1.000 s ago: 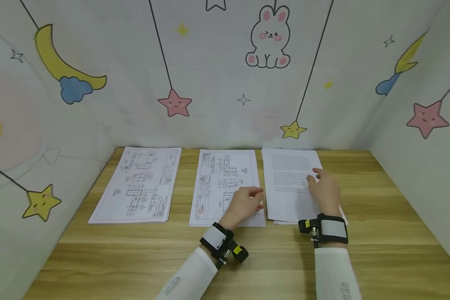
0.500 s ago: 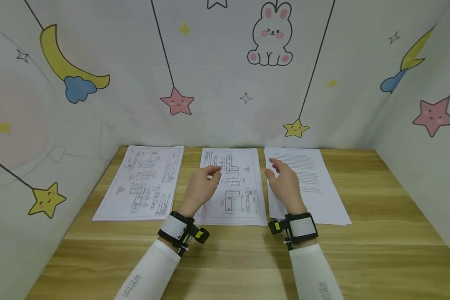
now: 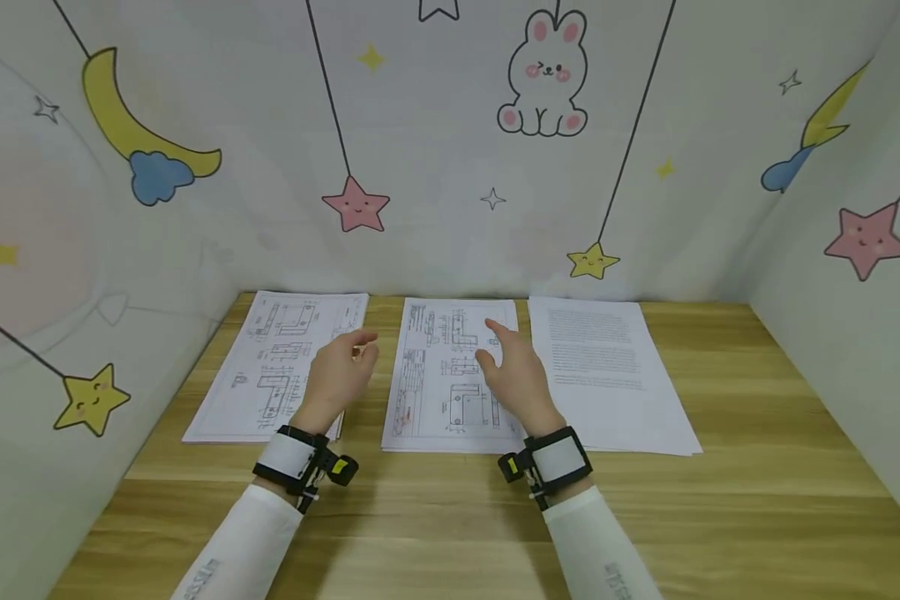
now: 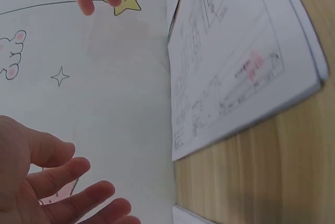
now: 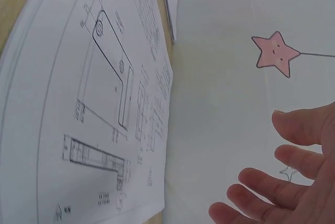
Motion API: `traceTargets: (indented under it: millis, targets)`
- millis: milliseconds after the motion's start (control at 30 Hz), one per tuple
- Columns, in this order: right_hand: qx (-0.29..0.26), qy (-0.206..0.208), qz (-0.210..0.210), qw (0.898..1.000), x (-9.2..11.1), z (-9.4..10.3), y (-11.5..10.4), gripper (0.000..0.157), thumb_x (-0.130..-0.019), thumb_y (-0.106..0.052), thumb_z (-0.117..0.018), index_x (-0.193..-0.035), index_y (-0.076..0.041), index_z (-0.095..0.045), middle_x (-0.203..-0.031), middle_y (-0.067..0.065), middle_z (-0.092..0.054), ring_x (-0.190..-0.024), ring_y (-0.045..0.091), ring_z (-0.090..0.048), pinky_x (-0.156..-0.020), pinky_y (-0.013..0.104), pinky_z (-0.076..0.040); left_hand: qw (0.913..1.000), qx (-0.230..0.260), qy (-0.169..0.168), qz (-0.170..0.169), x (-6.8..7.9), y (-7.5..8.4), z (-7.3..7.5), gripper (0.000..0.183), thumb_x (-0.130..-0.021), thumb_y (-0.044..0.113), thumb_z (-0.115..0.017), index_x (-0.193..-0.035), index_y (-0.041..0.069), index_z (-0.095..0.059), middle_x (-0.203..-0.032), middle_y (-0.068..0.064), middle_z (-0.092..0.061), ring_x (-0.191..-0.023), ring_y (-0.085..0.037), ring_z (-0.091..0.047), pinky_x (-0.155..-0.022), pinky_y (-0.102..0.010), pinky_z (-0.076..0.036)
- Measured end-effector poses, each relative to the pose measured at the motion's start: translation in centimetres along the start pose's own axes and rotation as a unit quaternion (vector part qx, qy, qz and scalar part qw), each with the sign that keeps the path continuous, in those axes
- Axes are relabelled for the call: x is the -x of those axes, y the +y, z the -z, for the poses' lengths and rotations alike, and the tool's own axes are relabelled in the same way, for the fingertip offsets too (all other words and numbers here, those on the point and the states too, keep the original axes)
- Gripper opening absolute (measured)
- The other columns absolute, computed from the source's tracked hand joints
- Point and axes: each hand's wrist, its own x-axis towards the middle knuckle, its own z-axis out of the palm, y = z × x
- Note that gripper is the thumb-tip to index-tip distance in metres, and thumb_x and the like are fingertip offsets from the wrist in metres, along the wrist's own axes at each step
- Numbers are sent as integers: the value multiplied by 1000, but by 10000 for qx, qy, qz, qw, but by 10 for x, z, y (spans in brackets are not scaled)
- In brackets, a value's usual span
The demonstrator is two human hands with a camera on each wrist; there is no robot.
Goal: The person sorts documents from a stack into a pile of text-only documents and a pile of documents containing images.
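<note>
Across the wooden table (image 3: 435, 542) lie a left stack (image 3: 258, 379), middle stack (image 3: 427, 383) and right stack (image 3: 622, 392) of paper. The left hand (image 3: 337, 373) hangs by the left stack, the right hand (image 3: 520, 375) above the middle; both loosely spread, holding nothing.

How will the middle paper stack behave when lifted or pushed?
The middle paper stack would likely sag: thin sheets, no clip showing. Pushed, it may fan apart, since the left wrist view shows offset edges. Flat on the table, it probably won't tip.
</note>
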Motion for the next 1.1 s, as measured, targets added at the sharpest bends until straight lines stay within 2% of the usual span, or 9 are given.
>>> traceTargets:
  millis: [33, 100, 200, 333, 433, 567, 767, 1067, 1100]
  targets:
    - [-8, -70, 14, 10000, 1, -5, -3, 52, -91, -23, -57, -139, -11, -43, -134, 18, -54, -97, 30, -63, -76, 43, -53, 10000, -73, -21, 60, 0, -5, 2, 38, -95, 26, -46, -125, 7, -59, -127, -18, -59, -83, -32, -62, -58, -35, -47]
    - [-29, -215, 89, 9997, 2, -14, -9, 53, -91, -23, -57, -140, -11, -42, -136, 18, -51, -122, 35, -51, -94, 51, -47, 9996, -242, -21, 156, 1, -17, 6, 38, -94, 26, -46, -125, 7, -59, -130, -21, -56, -74, -31, -57, -53, -32, -41]
    - [-58, -442, 261, 9987, 3, -28, -20, 55, -91, -24, -57, -141, -12, -40, -139, 17, -49, -127, 34, -46, -100, 52, -42, 9989, -383, -76, 264, 0, -34, 13, 39, -95, 24, -46, -126, 5, -57, -129, -25, -54, -63, -28, -50, -48, -27, -33]
    - [-64, -693, 587, 9958, 5, -42, -36, 56, -91, -24, -57, -142, -11, -39, -140, 17, -48, -129, 35, -44, -103, 51, -40, 9969, -605, -354, 367, -2, -55, 28, 43, -95, 24, -46, -130, 1, -52, -130, -30, -50, -71, -31, -53, -49, -31, -36]
    - [-74, -906, 756, 9930, 7, -51, -47, 57, -91, -24, -56, -143, -10, -36, -140, 19, -47, -129, 36, -43, -104, 51, -39, 9939, -699, -730, 444, -1, -69, 42, 49, -95, 26, -46, -135, -4, -45, -134, -34, -45, -94, -44, -56, -66, -47, -47]
    - [-253, -1209, 797, 9891, 10, -68, -58, 59, -91, -25, -56, -144, -11, -34, -141, 17, -46, -129, 33, -44, -103, 48, -41, 9890, -720, -1053, 753, 3, -90, 56, 56, -95, 28, -45, -138, -7, -37, -138, -37, -38, -121, -52, -40, -92, -63, -38]
    - [-739, -1744, 590, 9801, 12, -93, -67, 61, -92, -27, -55, -145, -11, -32, -147, 13, -41, -135, 29, -37, -108, 46, -36, 9835, -813, -1106, 1175, 8, -115, 61, 58, -94, 26, -45, -138, -10, -34, -137, -40, -36, -118, -51, -42, -91, -62, -39]
    - [-1177, -2090, 229, 9705, 18, -116, -71, 60, -91, -26, -55, -145, -14, -32, -146, 11, -43, -133, 25, -40, -108, 44, -36, 9806, -840, -1334, 1165, 9, -123, 62, 62, -93, 25, -50, -137, -14, -32, -135, -42, -37, -116, -51, -43, -92, -62, -39]
    - [-1235, -2110, 174, 9695, 18, -118, -71, 60, -91, -26, -55, -145, -15, -32, -146, 10, -43, -128, 24, -45, -106, 43, -38, 9804, -880, -1334, 1156, 9, -124, 62, 62, -92, 25, -50, -137, -14, -32, -135, -42, -36, -117, -52, -42, -93, -62, -38]
